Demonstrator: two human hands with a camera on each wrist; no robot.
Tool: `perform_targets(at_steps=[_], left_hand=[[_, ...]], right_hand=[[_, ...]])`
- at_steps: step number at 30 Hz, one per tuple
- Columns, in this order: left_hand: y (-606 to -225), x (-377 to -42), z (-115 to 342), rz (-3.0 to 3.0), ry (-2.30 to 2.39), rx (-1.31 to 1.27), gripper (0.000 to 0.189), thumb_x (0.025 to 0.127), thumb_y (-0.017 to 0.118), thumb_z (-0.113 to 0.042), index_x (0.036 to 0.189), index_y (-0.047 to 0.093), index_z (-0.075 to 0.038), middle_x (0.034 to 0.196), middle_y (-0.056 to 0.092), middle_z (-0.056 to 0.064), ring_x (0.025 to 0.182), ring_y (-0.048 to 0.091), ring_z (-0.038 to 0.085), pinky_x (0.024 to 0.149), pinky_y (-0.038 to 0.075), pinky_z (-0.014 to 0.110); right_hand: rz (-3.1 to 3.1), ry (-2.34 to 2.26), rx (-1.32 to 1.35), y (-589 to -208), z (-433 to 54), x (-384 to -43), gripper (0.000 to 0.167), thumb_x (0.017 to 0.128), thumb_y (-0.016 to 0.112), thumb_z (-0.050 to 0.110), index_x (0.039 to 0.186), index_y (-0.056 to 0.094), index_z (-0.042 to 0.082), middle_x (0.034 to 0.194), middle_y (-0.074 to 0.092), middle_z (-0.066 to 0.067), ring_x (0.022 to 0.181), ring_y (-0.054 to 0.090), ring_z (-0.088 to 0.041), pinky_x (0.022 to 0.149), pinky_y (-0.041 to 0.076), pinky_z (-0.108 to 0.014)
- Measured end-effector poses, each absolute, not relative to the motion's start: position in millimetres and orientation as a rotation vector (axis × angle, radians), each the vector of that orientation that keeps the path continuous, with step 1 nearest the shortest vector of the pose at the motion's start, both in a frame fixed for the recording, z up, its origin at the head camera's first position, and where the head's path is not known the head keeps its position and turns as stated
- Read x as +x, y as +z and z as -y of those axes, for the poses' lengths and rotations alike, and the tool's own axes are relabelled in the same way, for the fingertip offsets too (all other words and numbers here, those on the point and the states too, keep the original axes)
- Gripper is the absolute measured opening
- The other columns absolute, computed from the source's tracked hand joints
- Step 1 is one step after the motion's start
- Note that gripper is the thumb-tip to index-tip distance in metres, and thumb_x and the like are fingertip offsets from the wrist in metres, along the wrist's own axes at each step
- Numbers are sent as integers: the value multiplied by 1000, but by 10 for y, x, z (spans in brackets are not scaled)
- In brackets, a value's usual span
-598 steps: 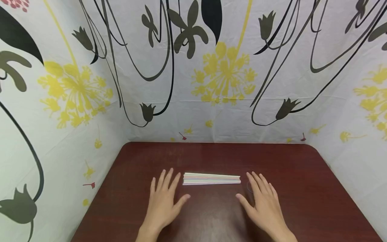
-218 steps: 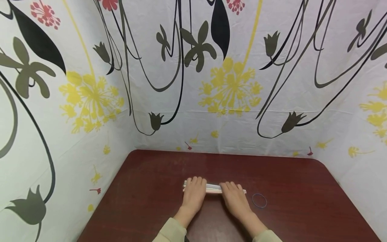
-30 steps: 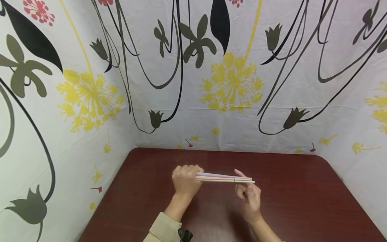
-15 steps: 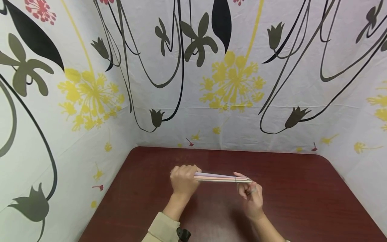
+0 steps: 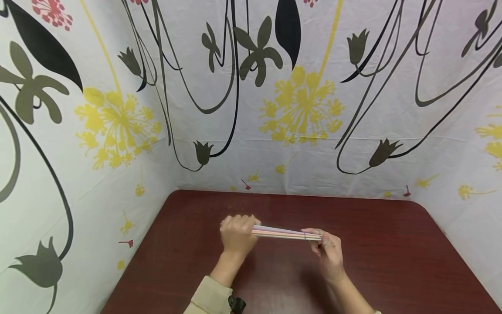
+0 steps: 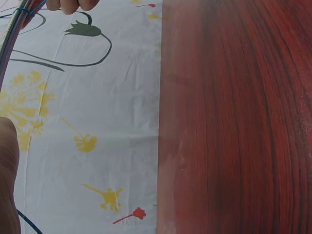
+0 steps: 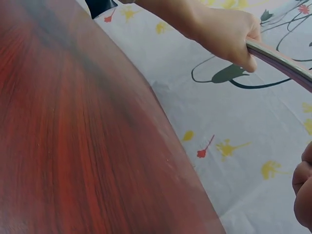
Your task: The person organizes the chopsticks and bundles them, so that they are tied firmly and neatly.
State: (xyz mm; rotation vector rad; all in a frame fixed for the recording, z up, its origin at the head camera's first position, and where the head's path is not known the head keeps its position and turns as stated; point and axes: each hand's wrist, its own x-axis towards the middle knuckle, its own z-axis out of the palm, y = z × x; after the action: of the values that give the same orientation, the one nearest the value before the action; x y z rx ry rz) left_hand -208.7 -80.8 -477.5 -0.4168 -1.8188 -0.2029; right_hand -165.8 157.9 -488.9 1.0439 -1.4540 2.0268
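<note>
A bundle of thin pastel sticks that look like drinking straws point(image 5: 280, 232) is held level above the table. My left hand point(image 5: 238, 235) grips its left end, fingers curled over it. At the other end, my right hand point(image 5: 328, 253) pinches the bundle between thumb and fingers. A thin blue rubber band point(image 6: 24, 9) goes round the straws near that end, and part of it seems to stretch to the right fingers. In the right wrist view the left hand point(image 7: 226, 36) holds the straws point(image 7: 280, 61), while only curled fingers of the right hand point(image 7: 304, 190) show.
The dark red-brown wooden table point(image 5: 376, 253) has rounded far corners. White cloth point(image 5: 290, 168) with printed flowers hangs behind it and on both sides. A black device point(image 5: 237, 304) sits at the left wrist, by the beige sleeve point(image 5: 209, 295).
The bundle, earlier flat on the table, is now lifted, and the band, earlier loose on the table, is round it. In the last second the right fingers have closed over the bundle's right end.
</note>
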Motion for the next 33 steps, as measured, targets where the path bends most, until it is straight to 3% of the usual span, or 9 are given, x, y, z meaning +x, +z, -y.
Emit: perform_targets(at_steps=[7, 13, 23, 28, 33], left_hand=[[-4798, -2082, 826, 1824, -195, -430, 23, 75, 58, -14, 53, 51, -16, 45, 46, -4, 40, 39, 15, 44, 32, 31], [-4777, -2069, 808, 1801, -204, -429, 25, 75, 59, -13, 52, 50, -16, 45, 46, -5, 40, 39, 15, 44, 32, 31], [-4728, -2061, 753, 1758, -236, -421, 26, 69, 63, -12, 50, 46, -16, 44, 44, -6, 39, 37, 15, 42, 31, 30], [-4730, -2044, 745, 1773, -277, -403, 27, 69, 63, -12, 49, 45, -17, 43, 42, -6, 38, 36, 14, 42, 31, 30], [-4736, -2039, 750, 1810, -318, -377, 27, 69, 62, -13, 48, 45, -18, 42, 42, -6, 37, 35, 13, 42, 31, 29]], right_hand=[[1677, 1877, 896, -4914, -1612, -1636, 25, 101, 45, -4, 104, 70, -6, 57, 37, 0, 45, 26, -12, 39, 25, -22], [1759, 1812, 846, -4956, -1608, -1637, 18, 93, 58, -9, 99, 71, 1, 61, 46, 0, 47, 31, -10, 38, 28, -23], [1904, 1812, 737, -4888, -1601, -1613, 21, 87, 63, -15, 90, 70, 5, 68, 54, 3, 55, 40, -7, 45, 34, -28], [1941, 1911, 776, -4876, -1635, -1613, 20, 86, 65, -16, 93, 70, 2, 81, 66, 5, 66, 50, -2, 52, 42, -28], [1948, 1942, 794, -4888, -1637, -1607, 27, 86, 63, -17, 97, 70, 7, 81, 62, 10, 65, 47, -1, 50, 38, -29]])
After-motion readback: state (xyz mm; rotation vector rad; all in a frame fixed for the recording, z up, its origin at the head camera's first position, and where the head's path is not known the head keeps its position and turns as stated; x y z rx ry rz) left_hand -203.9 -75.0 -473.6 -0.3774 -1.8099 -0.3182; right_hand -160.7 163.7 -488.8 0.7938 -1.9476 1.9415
